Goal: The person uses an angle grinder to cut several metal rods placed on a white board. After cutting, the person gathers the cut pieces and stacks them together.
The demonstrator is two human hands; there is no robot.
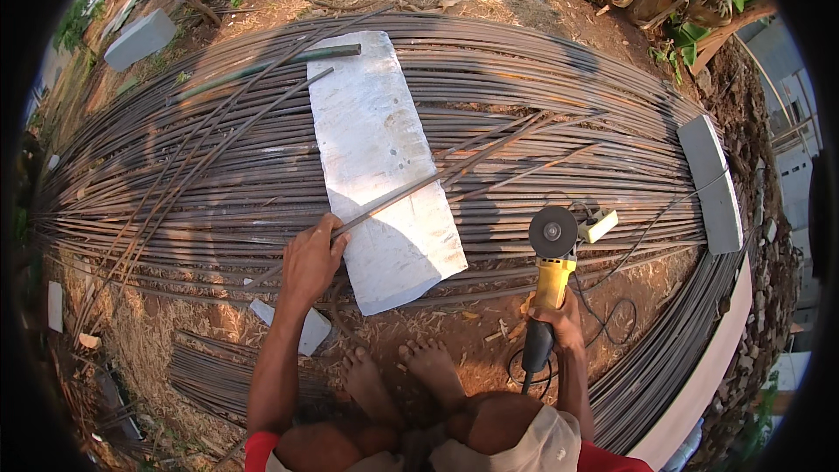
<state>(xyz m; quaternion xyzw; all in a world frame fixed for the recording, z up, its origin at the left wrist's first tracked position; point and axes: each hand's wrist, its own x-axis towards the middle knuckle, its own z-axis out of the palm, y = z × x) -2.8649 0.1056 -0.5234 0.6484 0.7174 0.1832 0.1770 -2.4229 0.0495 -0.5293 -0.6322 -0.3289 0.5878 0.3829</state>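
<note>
My left hand (312, 258) is closed round a thin steel rod (393, 197), which slants up to the right across a pale rectangular slab (376, 135). The slab lies on a wide spread of long rusty rods (542, 79). In my right hand (559, 319) is a yellow and black angle grinder (552, 280), gripped by its body. Its dark disc (552, 231) faces up, apart from the rod. A black cord (529, 378) hangs from the grinder's lower end.
A yellowish power socket block (598, 226) sits beside the disc, with dark cable looping around it. Grey blocks (712, 183) lie at the right and another block (140, 39) at upper left. A green pipe (262, 74) rests on the slab's far end. My bare feet (428, 369) stand close by.
</note>
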